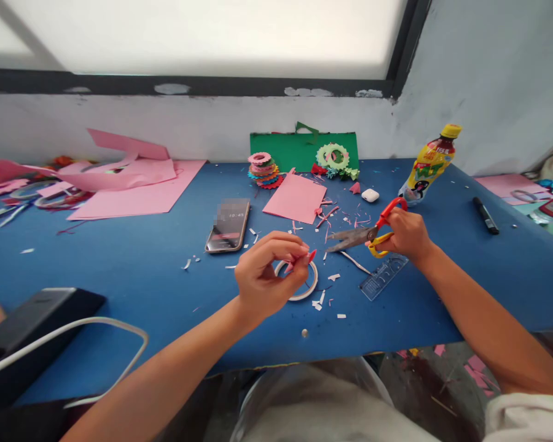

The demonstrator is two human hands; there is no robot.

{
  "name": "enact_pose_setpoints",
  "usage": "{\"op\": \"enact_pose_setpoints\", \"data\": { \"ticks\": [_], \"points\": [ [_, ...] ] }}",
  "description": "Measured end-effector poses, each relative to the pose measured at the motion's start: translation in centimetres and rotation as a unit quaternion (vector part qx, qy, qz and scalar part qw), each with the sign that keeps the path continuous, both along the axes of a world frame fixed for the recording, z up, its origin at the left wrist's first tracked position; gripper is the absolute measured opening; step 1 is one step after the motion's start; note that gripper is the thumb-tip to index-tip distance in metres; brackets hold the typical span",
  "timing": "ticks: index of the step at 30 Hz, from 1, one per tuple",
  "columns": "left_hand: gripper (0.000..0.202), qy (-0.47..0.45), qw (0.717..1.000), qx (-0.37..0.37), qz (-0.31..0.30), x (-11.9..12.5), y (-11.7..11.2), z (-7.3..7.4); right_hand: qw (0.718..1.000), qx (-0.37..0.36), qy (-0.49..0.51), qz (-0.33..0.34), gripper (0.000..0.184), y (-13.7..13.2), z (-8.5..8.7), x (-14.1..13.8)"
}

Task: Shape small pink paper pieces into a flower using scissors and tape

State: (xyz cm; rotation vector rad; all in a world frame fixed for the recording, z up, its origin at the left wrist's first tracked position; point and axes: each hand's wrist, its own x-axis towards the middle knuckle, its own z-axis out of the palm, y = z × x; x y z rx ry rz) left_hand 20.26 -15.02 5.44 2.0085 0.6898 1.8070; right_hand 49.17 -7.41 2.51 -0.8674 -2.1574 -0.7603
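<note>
My left hand (pixel 270 273) pinches a small folded piece of pink paper (pixel 312 256) between thumb and fingers, above a white ring (pixel 314 283) that looks like a tape roll. In my right hand (pixel 408 236) is a pair of scissors (pixel 357 236) with red and yellow handles. Its blades are parted and point left toward the pink piece, apart from it. Under the right hand lies a clear plastic ruler (pixel 382 277). Behind the hands a pink paper sheet (pixel 297 196) rests among white and pink scraps.
A phone (pixel 229 227) lies left of centre. Farther back are stacked scalloped paper rings (pixel 263 170), green card (pixel 281 147), a white earphone case (pixel 370 195) and a tilted bottle (pixel 428 166). Large pink sheets (pixel 138 190) cover the back left; a black marker (pixel 485 216) lies right.
</note>
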Motion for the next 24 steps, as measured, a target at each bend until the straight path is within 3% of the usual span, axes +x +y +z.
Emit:
{"op": "enact_pose_setpoints", "data": {
  "ticks": [3,7,13,24],
  "points": [
    [0.024,0.006,0.999,0.05,-0.013,-0.1,0.1,0.2,0.998,0.041,-0.024,0.048,0.037,-0.2,0.0,0.1],
    [0.028,0.033,0.995,0.095,-0.023,-0.2,0.0,0.4,0.997,0.036,-0.036,0.051,0.038,-0.6,0.0,0.1],
    [0.028,0.079,0.988,0.127,-0.03,-0.3,-0.2,0.8,0.994,-0.099,-0.039,-0.028,0.048,-1.2,-0.2,0.5],
    [0.021,0.098,0.982,0.162,-0.029,-0.2,-0.4,1.4,0.977,-0.191,-0.051,-0.085,0.051,-1.7,0.3,0.1]
  ]
}}
